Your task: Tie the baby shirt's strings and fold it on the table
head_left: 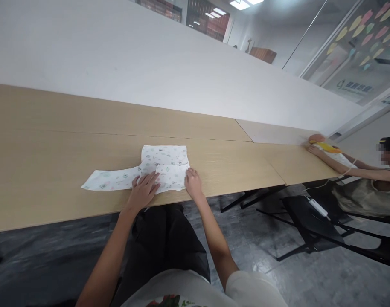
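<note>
A small white baby shirt (164, 155) with a scattered green and grey print lies on the table in front of me. One long sleeve (110, 180) stretches out to the left, while a panel on the right is folded over the body. My left hand (144, 189) rests flat on the cloth, fingers spread, between that sleeve and the folded part. At the right edge of the fold, my right hand (193, 183) has its fingers curled and pinches the fabric. The cloth under both hands is partly hidden.
The long wooden table (54, 157) runs along a white partition (102, 59). Far right, another person (371, 183) sits with hands on a doll (318, 138) wearing yellow and white. Black folding chairs (310, 221) stand below, with a white power strip (318, 207) on one.
</note>
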Available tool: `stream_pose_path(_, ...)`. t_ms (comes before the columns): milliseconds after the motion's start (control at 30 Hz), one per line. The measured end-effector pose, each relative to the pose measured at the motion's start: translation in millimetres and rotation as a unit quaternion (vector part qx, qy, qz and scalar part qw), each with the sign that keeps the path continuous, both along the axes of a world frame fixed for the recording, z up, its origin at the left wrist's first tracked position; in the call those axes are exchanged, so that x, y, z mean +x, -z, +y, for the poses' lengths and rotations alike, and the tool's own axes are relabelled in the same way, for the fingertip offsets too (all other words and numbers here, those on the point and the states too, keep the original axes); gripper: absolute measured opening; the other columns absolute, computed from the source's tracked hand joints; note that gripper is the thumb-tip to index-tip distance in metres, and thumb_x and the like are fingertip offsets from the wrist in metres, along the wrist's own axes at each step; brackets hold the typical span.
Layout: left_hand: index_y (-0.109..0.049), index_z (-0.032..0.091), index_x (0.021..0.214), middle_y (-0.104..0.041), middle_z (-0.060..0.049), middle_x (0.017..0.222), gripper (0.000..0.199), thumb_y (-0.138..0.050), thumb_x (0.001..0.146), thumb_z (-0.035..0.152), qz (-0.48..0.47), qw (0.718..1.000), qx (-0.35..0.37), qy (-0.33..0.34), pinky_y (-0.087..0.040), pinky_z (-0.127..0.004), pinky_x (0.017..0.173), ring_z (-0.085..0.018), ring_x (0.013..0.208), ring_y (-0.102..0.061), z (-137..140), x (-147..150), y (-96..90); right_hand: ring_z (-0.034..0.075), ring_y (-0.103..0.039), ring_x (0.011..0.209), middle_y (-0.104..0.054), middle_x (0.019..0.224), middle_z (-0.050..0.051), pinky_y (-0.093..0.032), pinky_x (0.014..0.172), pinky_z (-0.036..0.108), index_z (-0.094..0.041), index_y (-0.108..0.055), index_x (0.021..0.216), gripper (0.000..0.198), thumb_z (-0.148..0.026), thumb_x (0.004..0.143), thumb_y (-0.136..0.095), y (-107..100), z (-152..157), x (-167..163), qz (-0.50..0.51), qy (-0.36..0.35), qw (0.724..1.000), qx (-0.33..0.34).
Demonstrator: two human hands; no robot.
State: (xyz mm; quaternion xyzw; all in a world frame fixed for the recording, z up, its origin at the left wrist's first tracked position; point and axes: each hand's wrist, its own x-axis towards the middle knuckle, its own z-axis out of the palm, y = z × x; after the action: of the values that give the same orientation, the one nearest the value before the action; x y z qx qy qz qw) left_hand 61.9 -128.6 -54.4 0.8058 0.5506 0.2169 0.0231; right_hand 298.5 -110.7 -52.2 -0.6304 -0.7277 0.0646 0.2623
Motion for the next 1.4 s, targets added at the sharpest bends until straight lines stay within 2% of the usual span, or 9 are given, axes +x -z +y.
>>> stream_pose_path(233,-0.065,0.025,0.123,-0.063,-0.008,0.132,0.042,-0.033,0.097,0.036,-0.009,1.000,0.000,-0.030,-0.017,-0.049,0.116,-0.025,0.128,-0.051,-2.3,2.8,-1.9,0.025,-0.050,0.134,-0.058,0.137,0.021,-0.034,0.117,0.042,-0.006,-0.063,0.123,0.038,-0.008,0.093,-0.042,8.4,-2.0,2.3,0.013,-0.002,1.000,0.005)
stream_pose_path(600,-0.067,0.023,0.118,-0.061,-0.012,0.133,0.042,-0.035,0.096,0.037,-0.007,0.998,0.001,-0.056,-0.024,-0.048,0.112,-0.027,0.125,-0.052,-6.2,2.0,-5.9,0.021,-0.051,0.133,-0.059,0.137,0.016,-0.037,0.116,0.041,-0.013,-0.066,0.125,0.041,-0.012,0.095,-0.037,11.4,-2.8,15.3,0.095,-0.032,0.995,0.007)
stream_pose_path(800,-0.068,0.024,0.113,-0.063,-0.010,0.130,0.037,-0.038,0.094,0.035,-0.037,0.996,0.008,-0.082,-0.021,-0.049,0.114,-0.027,0.123,-0.052,-9.4,5.1,-7.2,0.022,-0.049,0.135,-0.058,0.139,0.012,-0.035,0.117,0.045,-0.016,-0.066,0.125,0.046,-0.005,0.089,-0.039,12.7,-3.0,15.6,0.084,-0.044,0.995,0.001)
stream_pose_path(867,-0.068,0.024,0.109,-0.063,-0.011,0.130,0.036,-0.039,0.094,0.037,-0.060,0.991,0.025,-0.117,-0.020,-0.051,0.114,-0.028,0.124,-0.051,-10.1,2.1,-7.2,0.022,-0.050,0.135,-0.059,0.139,0.012,-0.035,0.116,0.046,-0.017,-0.066,0.124,0.047,-0.004,0.088,-0.039,12.7,-2.6,15.5,0.076,-0.046,0.996,-0.003)
stream_pose_path(933,-0.068,0.022,0.108,-0.061,-0.012,0.131,0.037,-0.039,0.094,0.041,-0.089,0.978,0.046,-0.183,-0.021,-0.054,0.113,-0.030,0.125,-0.049,-11.2,-7.7,-8.4,0.022,-0.051,0.134,-0.059,0.138,0.012,-0.035,0.116,0.046,-0.016,-0.067,0.124,0.046,-0.004,0.088,-0.039,12.4,-2.2,15.6,0.070,-0.047,0.996,-0.004)
stream_pose_path(1067,-0.062,0.013,0.118,-0.054,-0.020,0.137,0.049,-0.034,0.095,0.045,-0.122,0.930,0.079,-0.338,-0.027,-0.059,0.107,-0.037,0.127,-0.043,-15.3,-47.7,-11.9,0.022,-0.052,0.132,-0.060,0.137,0.013,-0.035,0.116,0.045,-0.015,-0.067,0.122,0.044,-0.006,0.090,-0.039,11.9,-1.7,15.3,0.068,-0.047,0.997,-0.002)
stream_pose_path(1167,-0.049,0.000,0.131,-0.043,-0.029,0.142,0.064,-0.037,0.092,0.048,-0.117,0.895,0.072,-0.425,-0.026,-0.063,0.104,-0.044,0.129,-0.037,-17.5,-79.9,-10.8,0.023,-0.053,0.132,-0.060,0.137,0.015,-0.035,0.116,0.045,-0.013,-0.068,0.121,0.041,-0.008,0.092,-0.039,12.0,-1.9,14.2,0.068,-0.046,0.997,0.004)
stream_pose_path(1267,-0.048,-0.008,0.125,-0.041,-0.035,0.139,0.069,-0.045,0.086,0.048,-0.104,0.884,0.027,-0.454,-0.027,-0.064,0.103,-0.047,0.128,-0.036,-15.8,-99.6,-8.6,0.023,-0.053,0.131,-0.060,0.136,0.015,-0.035,0.115,0.046,-0.014,-0.068,0.120,0.040,-0.009,0.092,-0.040,11.4,-2.3,13.1,0.070,-0.045,0.997,0.003)
stream_pose_path(1400,-0.056,-0.002,0.113,-0.053,-0.032,0.126,0.054,-0.045,0.086,0.044,-0.087,0.895,-0.034,-0.436,-0.034,-0.060,0.099,-0.045,0.122,-0.045,-5.9,-105.8,-17.6,0.024,-0.054,0.130,-0.061,0.135,0.017,-0.035,0.115,0.046,-0.012,-0.069,0.117,0.038,-0.009,0.091,-0.041,6.9,-4.1,12.0,0.077,-0.041,0.996,0.001)
